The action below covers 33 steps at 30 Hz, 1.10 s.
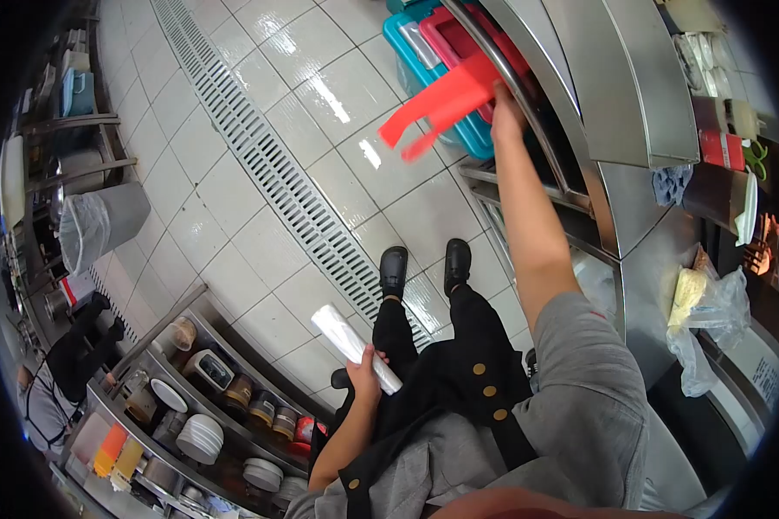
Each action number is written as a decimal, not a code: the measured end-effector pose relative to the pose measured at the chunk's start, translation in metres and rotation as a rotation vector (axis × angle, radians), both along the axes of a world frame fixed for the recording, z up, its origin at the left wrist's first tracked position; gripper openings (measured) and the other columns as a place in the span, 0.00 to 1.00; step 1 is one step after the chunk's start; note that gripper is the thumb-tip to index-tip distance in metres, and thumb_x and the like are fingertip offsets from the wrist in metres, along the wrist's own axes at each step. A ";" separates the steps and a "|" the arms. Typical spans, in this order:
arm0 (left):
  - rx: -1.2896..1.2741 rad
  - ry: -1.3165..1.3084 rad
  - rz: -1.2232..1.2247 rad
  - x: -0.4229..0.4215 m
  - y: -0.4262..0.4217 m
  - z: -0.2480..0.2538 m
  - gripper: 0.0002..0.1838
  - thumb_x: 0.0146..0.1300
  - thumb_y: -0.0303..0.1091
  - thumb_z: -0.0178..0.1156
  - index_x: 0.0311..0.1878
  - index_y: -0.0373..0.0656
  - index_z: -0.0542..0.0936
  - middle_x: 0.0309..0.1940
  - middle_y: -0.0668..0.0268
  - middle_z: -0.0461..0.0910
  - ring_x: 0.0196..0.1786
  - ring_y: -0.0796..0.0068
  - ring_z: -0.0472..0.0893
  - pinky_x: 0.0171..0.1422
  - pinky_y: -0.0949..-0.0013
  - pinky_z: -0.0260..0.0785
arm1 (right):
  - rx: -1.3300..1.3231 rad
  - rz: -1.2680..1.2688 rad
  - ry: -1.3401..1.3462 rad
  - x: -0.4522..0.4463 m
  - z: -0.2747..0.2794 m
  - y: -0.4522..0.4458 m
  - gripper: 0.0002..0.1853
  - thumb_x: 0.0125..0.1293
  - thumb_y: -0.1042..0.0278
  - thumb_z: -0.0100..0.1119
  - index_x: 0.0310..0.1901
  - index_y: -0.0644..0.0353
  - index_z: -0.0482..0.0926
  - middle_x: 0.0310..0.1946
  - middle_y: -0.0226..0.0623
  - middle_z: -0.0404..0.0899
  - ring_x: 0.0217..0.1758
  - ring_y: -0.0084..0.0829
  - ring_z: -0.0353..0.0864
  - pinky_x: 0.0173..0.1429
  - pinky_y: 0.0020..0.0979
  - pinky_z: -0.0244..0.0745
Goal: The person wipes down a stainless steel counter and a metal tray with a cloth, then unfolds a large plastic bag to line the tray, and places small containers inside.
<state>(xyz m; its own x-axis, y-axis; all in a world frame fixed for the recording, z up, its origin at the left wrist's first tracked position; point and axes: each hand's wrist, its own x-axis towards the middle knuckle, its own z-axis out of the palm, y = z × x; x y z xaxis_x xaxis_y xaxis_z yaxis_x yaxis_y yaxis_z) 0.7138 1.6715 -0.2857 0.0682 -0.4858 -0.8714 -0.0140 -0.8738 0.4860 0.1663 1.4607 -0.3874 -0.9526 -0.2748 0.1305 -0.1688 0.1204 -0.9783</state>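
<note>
My left hand [365, 374] is closed around a roll of clear plastic [352, 340], held slantwise in front of my black apron. Whether it is film or bags on a roll I cannot tell. My right arm stretches far forward, and my right hand [506, 117] is closed at the edge of a red plastic bag [459, 97] with two loose strips, blurred by motion. The bag lies partly under a curved steel rail [519, 82]; my fingertips are partly hidden there. Below the bag are a teal bin [476, 138] and a pink-red bin [448, 33].
A drain grate [260, 177] runs across the tiled floor. A lined waste bin [104, 221] stands left. Shelves with white bowls [201, 439] and jars [261, 408] are lower left, with another person [56, 389] beyond. A steel counter [645, 285] at right carries a clear bag [723, 303].
</note>
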 end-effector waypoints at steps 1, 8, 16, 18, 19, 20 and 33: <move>0.018 -0.003 0.021 0.005 0.000 0.006 0.16 0.67 0.39 0.66 0.43 0.36 0.74 0.26 0.58 0.81 0.25 0.68 0.81 0.31 0.66 0.77 | 0.104 -0.046 0.031 -0.019 -0.002 -0.006 0.31 0.65 0.63 0.68 0.67 0.63 0.70 0.61 0.49 0.75 0.62 0.43 0.74 0.68 0.46 0.67; -0.019 -0.097 0.059 0.057 -0.024 0.043 0.17 0.67 0.40 0.66 0.44 0.37 0.73 0.26 0.58 0.80 0.26 0.67 0.81 0.32 0.66 0.77 | 0.860 -0.117 0.244 -0.038 -0.032 -0.003 0.39 0.63 0.52 0.65 0.72 0.58 0.65 0.70 0.56 0.62 0.72 0.63 0.56 0.74 0.58 0.51; -0.227 0.002 0.062 0.044 -0.103 0.119 0.17 0.67 0.40 0.67 0.44 0.37 0.73 0.26 0.57 0.79 0.26 0.66 0.80 0.32 0.65 0.75 | 0.882 0.852 0.509 0.232 0.196 0.129 0.36 0.54 0.60 0.70 0.67 0.53 0.73 0.75 0.53 0.53 0.74 0.62 0.52 0.76 0.60 0.51; -0.282 0.016 -0.021 0.040 -0.126 0.158 0.16 0.68 0.39 0.65 0.44 0.36 0.72 0.25 0.55 0.79 0.26 0.66 0.80 0.33 0.65 0.75 | 0.743 0.828 0.735 0.225 0.244 0.160 0.33 0.55 0.60 0.70 0.64 0.55 0.74 0.70 0.50 0.61 0.71 0.59 0.58 0.74 0.58 0.54; -0.342 0.016 -0.059 0.036 -0.140 0.181 0.16 0.68 0.39 0.65 0.43 0.36 0.72 0.26 0.55 0.79 0.26 0.67 0.80 0.33 0.65 0.74 | 0.577 0.835 0.986 0.212 0.266 0.166 0.30 0.55 0.61 0.69 0.60 0.56 0.76 0.65 0.47 0.68 0.68 0.55 0.63 0.73 0.56 0.57; -0.416 0.055 -0.091 0.037 -0.153 0.200 0.16 0.68 0.39 0.65 0.42 0.36 0.73 0.26 0.56 0.79 0.27 0.67 0.80 0.34 0.65 0.74 | 0.920 0.874 0.652 0.192 0.328 0.160 0.19 0.59 0.68 0.59 0.53 0.59 0.76 0.54 0.46 0.74 0.59 0.50 0.70 0.69 0.52 0.61; -0.772 0.585 -0.154 -0.081 -0.432 0.367 0.28 0.72 0.54 0.50 0.61 0.38 0.69 0.39 0.55 0.79 0.33 0.66 0.77 0.41 0.64 0.74 | 0.947 -0.225 0.460 -0.028 0.323 0.176 0.18 0.57 0.82 0.55 0.49 0.59 0.80 0.45 0.51 0.83 0.51 0.54 0.81 0.56 0.49 0.75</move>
